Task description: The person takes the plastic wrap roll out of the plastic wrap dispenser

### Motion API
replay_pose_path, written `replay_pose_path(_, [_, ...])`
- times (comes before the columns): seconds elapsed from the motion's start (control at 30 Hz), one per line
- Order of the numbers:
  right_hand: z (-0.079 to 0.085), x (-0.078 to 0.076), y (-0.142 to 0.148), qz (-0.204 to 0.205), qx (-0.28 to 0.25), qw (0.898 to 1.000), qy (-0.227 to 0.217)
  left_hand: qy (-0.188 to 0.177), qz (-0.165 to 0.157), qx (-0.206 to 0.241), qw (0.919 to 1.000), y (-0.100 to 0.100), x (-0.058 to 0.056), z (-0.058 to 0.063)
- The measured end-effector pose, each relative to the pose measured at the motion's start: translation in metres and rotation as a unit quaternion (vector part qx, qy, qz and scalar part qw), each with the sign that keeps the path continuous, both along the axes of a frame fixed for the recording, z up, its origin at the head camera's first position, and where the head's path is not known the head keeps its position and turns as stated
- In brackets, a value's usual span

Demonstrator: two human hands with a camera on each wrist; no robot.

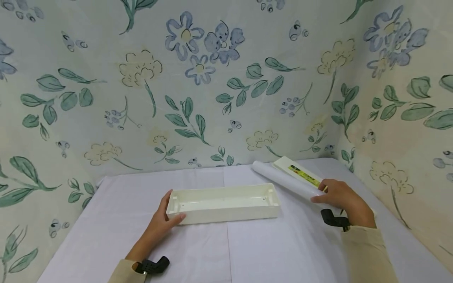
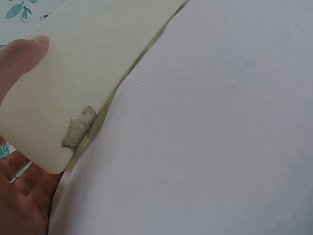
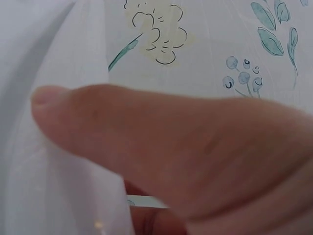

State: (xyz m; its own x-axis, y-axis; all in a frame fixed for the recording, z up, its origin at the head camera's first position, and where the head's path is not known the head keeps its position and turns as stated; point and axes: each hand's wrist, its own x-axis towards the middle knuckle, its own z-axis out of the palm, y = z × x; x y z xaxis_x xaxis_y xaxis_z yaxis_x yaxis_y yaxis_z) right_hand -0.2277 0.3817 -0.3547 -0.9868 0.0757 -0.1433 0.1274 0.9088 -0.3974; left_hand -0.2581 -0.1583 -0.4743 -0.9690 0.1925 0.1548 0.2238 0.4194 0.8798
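Note:
A long, open-topped cream plastic box lies crosswise on the table, its inside facing up. My left hand grips its left end, thumb against the front wall and fingers around the end. A grey smudged patch shows near the box's lower edge in the left wrist view. Farther right, my right hand holds a white plastic film roll, with the thumb across its near side. Beside the roll is a flat cream piece with a yellow label; the fingers partly cover it.
A white cloth with a fold line covers the table. Floral-patterned walls stand behind the table and along its right side. A black wrist camera sits on the left wrist, another on the right.

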Motion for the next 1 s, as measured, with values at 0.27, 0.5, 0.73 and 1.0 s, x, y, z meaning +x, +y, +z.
replay_pose_path(0.27, [-0.0022,-0.0007,-0.0013,-0.009,-0.001,1.0,-0.015,-0.002,0.004,-0.002,1.0,-0.0014,0.0041,-0.0022])
replay_pose_path(0.5, [-0.0009,-0.0013,0.0003,-0.013,-0.001,1.0,-0.018,0.005,0.002,0.0,1.0,0.0006,0.0023,0.0])
replay_pose_path(0.73, [-0.0024,0.0,-0.0002,-0.024,-0.003,0.999,-0.028,0.0,0.003,0.0,1.0,0.0014,0.0032,0.0])
replay_pose_path(1.0, [-0.0047,-0.0022,0.0011,-0.019,-0.007,1.0,-0.021,0.003,0.002,-0.001,1.0,0.0009,0.0025,0.0008])
